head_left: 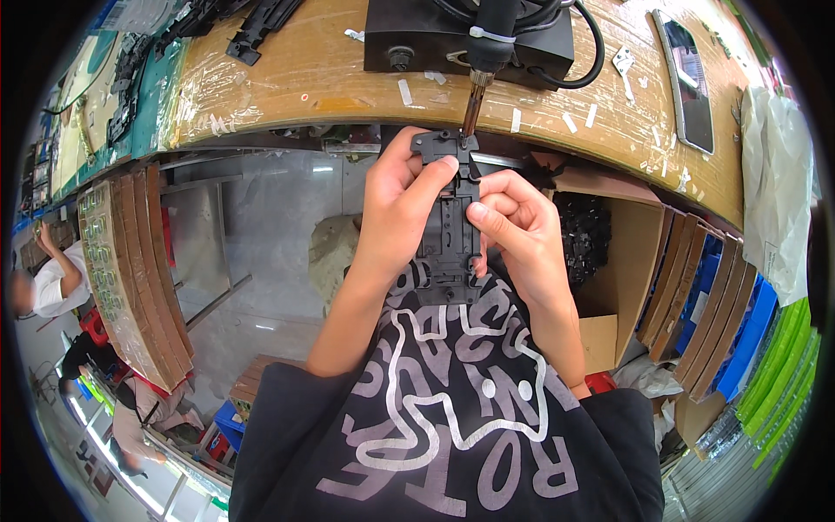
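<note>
A long black plastic part (448, 230) with ribs and small holes is held up between my hands, in front of my chest at the table's edge. My left hand (396, 204) grips its far end, thumb pressed on the top face and fingers curled round the left side. Fingers bent, my right hand (517, 222) pinches the right edge near the middle. The dark screwdriver-like tool (494, 48) points down at the part's far right corner. Its metal bit reaches that corner; whether it touches a screw is too small to tell.
On the tape-covered table (287, 87) stand a black box (391, 48) with a knob and cable, and a phone (685, 83). More black parts (261, 30) lie at far left. A carton (622, 261) of black pieces is at right; stacked trays (135, 270) stand left.
</note>
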The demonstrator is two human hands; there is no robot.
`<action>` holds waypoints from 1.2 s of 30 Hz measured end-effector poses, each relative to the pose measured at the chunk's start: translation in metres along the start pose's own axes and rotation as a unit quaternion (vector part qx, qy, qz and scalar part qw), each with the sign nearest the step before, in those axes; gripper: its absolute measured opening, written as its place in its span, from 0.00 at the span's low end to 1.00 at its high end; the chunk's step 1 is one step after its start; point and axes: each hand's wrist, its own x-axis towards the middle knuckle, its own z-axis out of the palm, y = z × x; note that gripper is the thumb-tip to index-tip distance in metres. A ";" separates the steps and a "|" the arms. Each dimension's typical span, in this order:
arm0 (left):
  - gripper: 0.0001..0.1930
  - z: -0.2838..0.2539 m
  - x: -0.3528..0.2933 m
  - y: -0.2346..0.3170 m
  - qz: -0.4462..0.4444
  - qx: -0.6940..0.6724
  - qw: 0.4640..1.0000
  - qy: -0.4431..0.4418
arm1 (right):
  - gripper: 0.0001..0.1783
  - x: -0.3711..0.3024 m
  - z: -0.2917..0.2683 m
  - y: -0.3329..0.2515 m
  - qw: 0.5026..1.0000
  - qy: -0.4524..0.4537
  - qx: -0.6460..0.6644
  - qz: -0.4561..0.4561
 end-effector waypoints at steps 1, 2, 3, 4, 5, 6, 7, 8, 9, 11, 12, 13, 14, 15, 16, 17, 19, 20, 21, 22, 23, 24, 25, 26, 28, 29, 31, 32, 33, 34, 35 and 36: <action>0.06 0.000 0.000 0.000 0.005 0.005 1.000 0.003 | 0.08 0.000 -0.001 0.000 1.000 -0.001 0.003 0.001; 0.06 0.000 0.000 -0.001 0.007 0.007 1.000 0.004 | 0.09 0.000 -0.001 0.001 1.000 -0.001 0.001 0.004; 0.06 0.000 -0.001 -0.002 0.009 0.008 1.000 0.007 | 0.09 0.000 -0.001 0.001 1.000 -0.002 -0.002 0.009; 0.06 -0.001 -0.002 -0.004 0.011 0.009 1.000 0.009 | 0.09 -0.001 -0.001 0.002 1.000 -0.002 -0.005 0.013; 0.06 -0.001 -0.003 -0.005 0.013 0.011 1.000 0.007 | 0.09 -0.001 -0.002 0.003 1.000 -0.004 -0.005 0.015; 0.06 -0.003 -0.004 -0.006 0.013 0.013 1.000 0.004 | 0.09 -0.002 -0.002 0.004 1.000 -0.006 -0.005 0.016; 0.06 -0.003 -0.005 -0.007 0.014 0.015 1.000 0.001 | 0.09 -0.003 -0.003 0.005 1.000 -0.008 -0.005 0.018; 0.06 -0.003 -0.006 -0.007 0.014 0.019 1.000 0.001 | 0.09 -0.003 -0.003 0.006 1.000 -0.007 -0.004 0.018; 0.06 -0.003 -0.007 -0.006 0.014 0.023 1.000 0.001 | 0.09 -0.004 -0.003 0.006 1.000 -0.006 -0.004 0.018; 0.07 -0.001 -0.008 -0.005 0.016 0.026 1.000 -0.001 | 0.09 -0.006 -0.003 0.006 1.000 -0.004 -0.004 0.014; 0.07 0.000 -0.009 -0.004 0.019 0.024 1.000 -0.001 | 0.09 -0.007 -0.003 0.005 1.000 -0.003 -0.006 0.008; 0.07 0.000 -0.009 -0.003 0.022 0.022 1.000 -0.002 | 0.09 -0.007 -0.002 0.004 1.000 -0.003 -0.007 0.003; 0.07 0.001 -0.009 -0.003 0.024 0.022 0.999 -0.004 | 0.09 -0.007 -0.002 0.003 1.000 -0.006 -0.009 0.002; 0.08 0.001 -0.008 -0.002 0.027 0.021 0.999 -0.006 | 0.09 -0.007 -0.002 0.001 1.000 -0.008 -0.012 0.001; 0.08 0.001 -0.008 -0.002 0.029 0.021 0.999 -0.008 | 0.10 -0.007 -0.001 0.000 1.000 -0.011 -0.014 0.001; 0.08 0.000 -0.008 -0.002 0.028 0.023 0.999 -0.009 | 0.09 -0.007 -0.002 0.000 1.000 -0.008 -0.013 0.000; 0.08 -0.001 -0.008 -0.003 0.027 0.028 0.999 -0.008 | 0.09 -0.006 -0.002 0.002 1.000 -0.005 -0.011 0.000; 0.08 -0.001 -0.008 -0.003 0.029 0.038 0.999 -0.008 | 0.09 -0.006 -0.003 0.002 1.000 0.000 -0.014 -0.001; 0.09 -0.001 -0.007 -0.004 0.034 0.049 0.998 -0.009 | 0.09 -0.005 -0.003 0.003 1.000 0.005 -0.019 -0.005; 0.09 -0.002 -0.007 -0.005 0.039 0.060 0.997 -0.010 | 0.08 -0.005 -0.003 0.003 1.000 0.009 -0.023 -0.009; 0.10 -0.005 -0.006 -0.008 0.034 0.092 0.995 -0.020 | 0.08 -0.005 -0.006 0.005 0.999 0.018 -0.045 -0.006; 0.11 -0.008 -0.006 -0.010 0.030 0.125 0.991 -0.029 | 0.08 -0.005 -0.011 0.007 0.998 0.025 -0.066 -0.003; 0.13 -0.011 -0.003 -0.009 -0.006 0.171 0.984 -0.048 | 0.08 -0.003 -0.017 0.008 0.996 0.031 -0.087 -0.002; 0.15 -0.016 -0.004 -0.006 -0.024 0.274 0.958 -0.085 | 0.08 -0.005 -0.028 0.012 0.989 0.065 -0.131 -0.006; 0.15 -0.028 -0.006 -0.006 -0.047 0.319 0.941 -0.106 | 0.06 -0.004 -0.059 0.029 0.964 0.200 -0.175 0.007; 0.14 -0.038 -0.005 -0.006 -0.037 0.337 0.934 -0.114 | 0.06 -0.005 -0.081 0.037 0.939 0.266 -0.216 0.001; 0.13 -0.049 -0.008 0.017 -0.085 0.285 0.947 -0.120 | 0.05 -0.004 -0.146 0.067 0.897 0.385 -0.204 -0.070; 0.13 -0.054 -0.009 0.031 -0.109 0.257 0.952 -0.126 | 0.05 -0.008 -0.191 0.086 0.867 0.435 -0.220 -0.099; 0.11 -0.058 -0.007 0.045 -0.092 0.258 0.953 -0.125 | 0.07 -0.017 -0.227 0.100 0.820 0.496 -0.270 -0.094; 0.10 -0.060 -0.006 0.062 -0.065 0.267 0.956 -0.100 | 0.09 -0.025 -0.251 0.108 0.720 0.561 -0.403 -0.073; 0.10 -0.063 -0.005 0.075 -0.034 0.270 0.959 -0.076 | 0.12 -0.038 -0.261 0.104 0.620 0.567 -0.542 0.003; 0.09 -0.069 0.000 0.086 0.042 0.282 0.957 -0.055 | 0.11 -0.048 -0.279 0.104 0.610 0.594 -0.520 0.069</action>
